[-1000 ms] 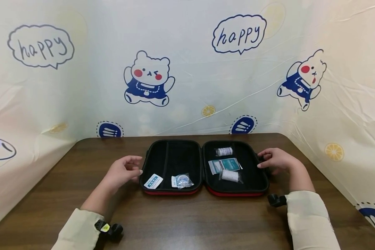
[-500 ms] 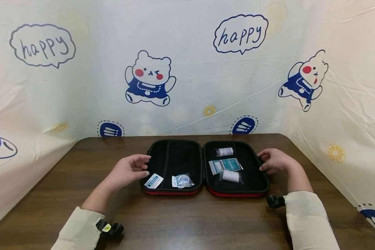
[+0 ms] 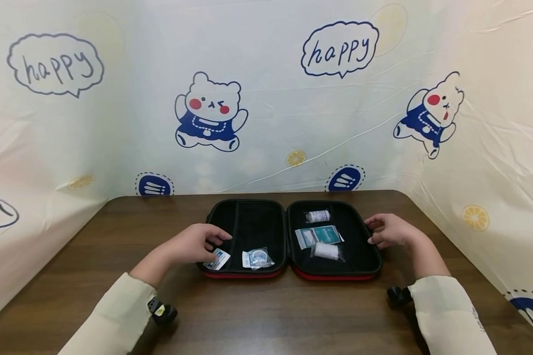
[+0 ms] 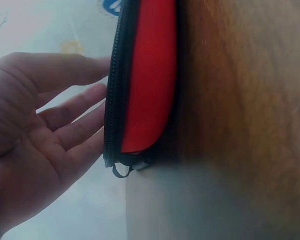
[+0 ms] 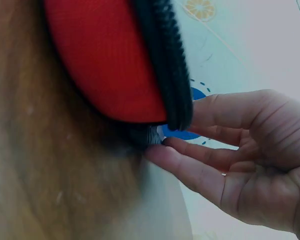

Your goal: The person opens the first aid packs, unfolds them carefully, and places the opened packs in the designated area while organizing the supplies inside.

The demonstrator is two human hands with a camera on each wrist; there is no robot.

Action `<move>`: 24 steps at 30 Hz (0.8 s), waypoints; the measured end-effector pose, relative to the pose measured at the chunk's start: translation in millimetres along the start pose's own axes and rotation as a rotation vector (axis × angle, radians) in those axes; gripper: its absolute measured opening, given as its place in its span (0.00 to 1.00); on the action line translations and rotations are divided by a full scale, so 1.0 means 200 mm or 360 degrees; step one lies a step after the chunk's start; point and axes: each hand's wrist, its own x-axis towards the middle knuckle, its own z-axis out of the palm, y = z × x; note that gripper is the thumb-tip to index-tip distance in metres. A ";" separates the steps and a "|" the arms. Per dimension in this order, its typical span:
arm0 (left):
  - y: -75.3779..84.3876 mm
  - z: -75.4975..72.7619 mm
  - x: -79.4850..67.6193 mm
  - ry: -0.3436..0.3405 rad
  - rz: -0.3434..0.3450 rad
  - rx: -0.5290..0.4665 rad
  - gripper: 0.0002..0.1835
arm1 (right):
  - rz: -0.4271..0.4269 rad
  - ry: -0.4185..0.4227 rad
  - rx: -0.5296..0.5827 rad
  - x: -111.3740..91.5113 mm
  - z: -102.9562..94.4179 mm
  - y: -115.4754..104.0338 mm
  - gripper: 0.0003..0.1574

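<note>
A black zip case with red outer sides (image 3: pixel 266 212) lies unfolded on the table, its two halves side by side. My left hand (image 3: pixel 197 244) reaches over the left half's near-left rim, fingers loosely bent, thumb at a small white-and-blue packet (image 3: pixel 219 260) that it partly covers. Beside that packet lies a clear-wrapped round item (image 3: pixel 258 258). At the right half's outer edge my right hand (image 3: pixel 393 230) holds the rim between thumb and fingers, as the right wrist view shows. That half contains two wrapped white bandage rolls (image 3: pixel 326 250) and flat teal-and-white packets (image 3: pixel 326 233).
The brown wooden table (image 3: pixel 257 315) runs in front of the case and to both sides. A patterned cloth (image 3: pixel 275 98) with bears and "happy" bubbles hangs behind and along the sides. Black wrist cameras (image 3: pixel 162 311) sit at both sleeves.
My left hand has moved right, from beside the case's left edge to over the left half and its white-and-blue packet. The right hand stays at the right edge; the case's contents lie as before.
</note>
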 end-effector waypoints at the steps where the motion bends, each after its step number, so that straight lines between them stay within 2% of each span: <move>1: 0.01 0.00 0.01 -0.0040 -0.0005 0.0033 0.25 | 0.0001 0.0000 0.0004 0.00 0.00 0.00 0.40; 4: 0.03 -0.01 0.03 -0.0166 -0.0010 0.0127 0.25 | 0.0017 0.0015 0.0015 0.00 0.00 0.01 0.40; 8: 0.07 -0.01 0.05 -0.0263 0.0010 0.0254 0.24 | 0.0013 0.0031 0.0023 0.00 0.00 0.02 0.40; 12: 0.10 -0.03 0.06 -0.0272 0.0057 0.0348 0.19 | -0.0012 0.0038 0.0015 -0.01 0.00 0.02 0.39; 17: 0.12 -0.08 0.06 -0.0267 0.0108 0.0365 0.11 | -0.0046 0.0031 0.0014 -0.02 0.01 0.02 0.40; 24: 0.13 -0.17 0.06 -0.0215 0.0045 0.0302 0.10 | -0.0039 0.0025 0.0024 -0.02 0.01 0.02 0.40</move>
